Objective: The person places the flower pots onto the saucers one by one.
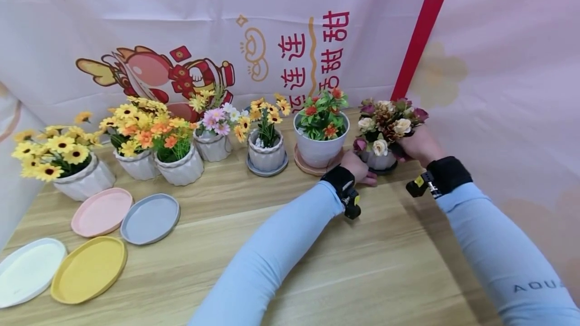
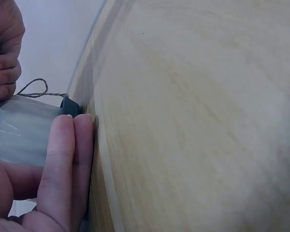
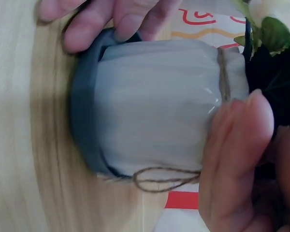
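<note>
A flower pot point(image 3: 157, 108), pale, ribbed, tied with twine, stands at the table's right end in a dark blue-grey saucer point(image 3: 84, 106). Cream and purple artificial roses point(image 1: 385, 125) fill it. My right hand point(image 1: 421, 145) grips the pot near its rim; in the right wrist view its fingers point(image 3: 241, 140) lie against the upper wall. Low on the other side, my left hand point(image 1: 355, 167) pinches the saucer's edge, thumb toward the pot and two fairly straight fingers point(image 2: 60, 159) outside. The pot seems to sit slightly tilted in the saucer. Leaves hide part of the right hand.
Left of my hands stands a white pot point(image 1: 319, 147) of red flowers on a pinkish saucer, then a small yellow-flowered pot point(image 1: 266, 157) on a grey saucer. Several more flower pots line the back left. Pink point(image 1: 101, 211), grey point(image 1: 150, 218), yellow point(image 1: 89, 269) and white point(image 1: 31, 270) saucers lie in front.
</note>
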